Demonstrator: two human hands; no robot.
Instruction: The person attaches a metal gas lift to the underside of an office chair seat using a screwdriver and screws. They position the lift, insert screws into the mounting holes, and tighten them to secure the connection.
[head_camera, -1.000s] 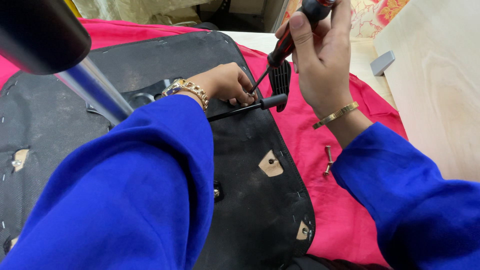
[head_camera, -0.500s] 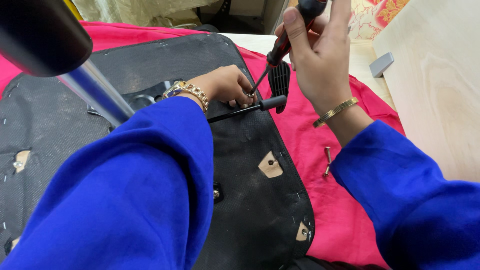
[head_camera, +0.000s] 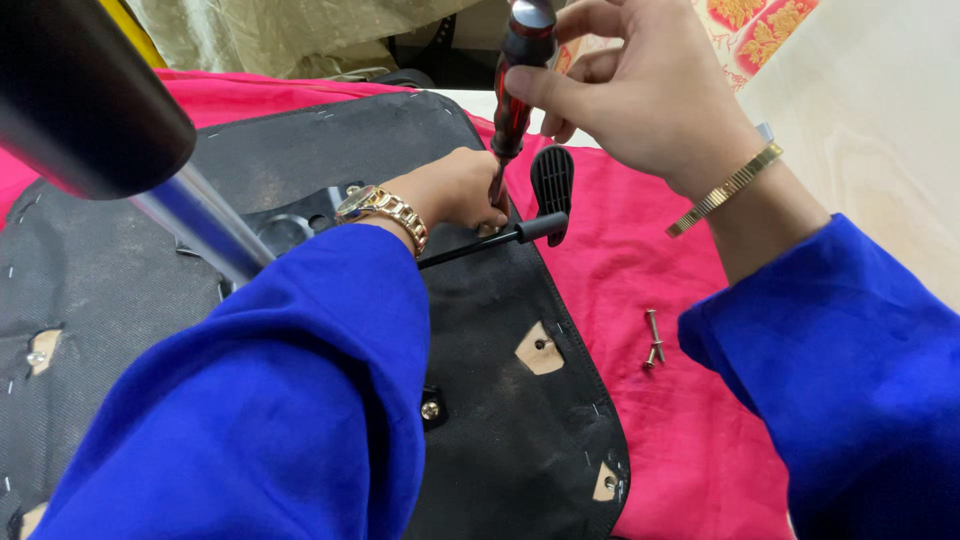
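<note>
My right hand (head_camera: 640, 95) grips a red-and-black screwdriver (head_camera: 518, 70) held upright, its tip down on the underside of a black upturned chair seat (head_camera: 500, 430). My left hand (head_camera: 455, 190), with a gold watch (head_camera: 385, 210) at the wrist, rests on the seat with its fingers pinched around the screwdriver's tip. A black lever with a paddle handle (head_camera: 548, 185) sticks out just beside the fingers. Both arms wear blue sleeves; a gold bangle (head_camera: 725, 190) is on my right wrist.
The seat lies on a pink cloth (head_camera: 680, 440). Two loose screws (head_camera: 652, 338) lie on the cloth right of the seat. A silver chair post with a black end (head_camera: 90, 100) juts in at upper left. A pale wooden board (head_camera: 880, 130) is at the right.
My right hand has tipped the screwdriver from a slant to nearly upright and shifted left. The left hand stays at the tip.
</note>
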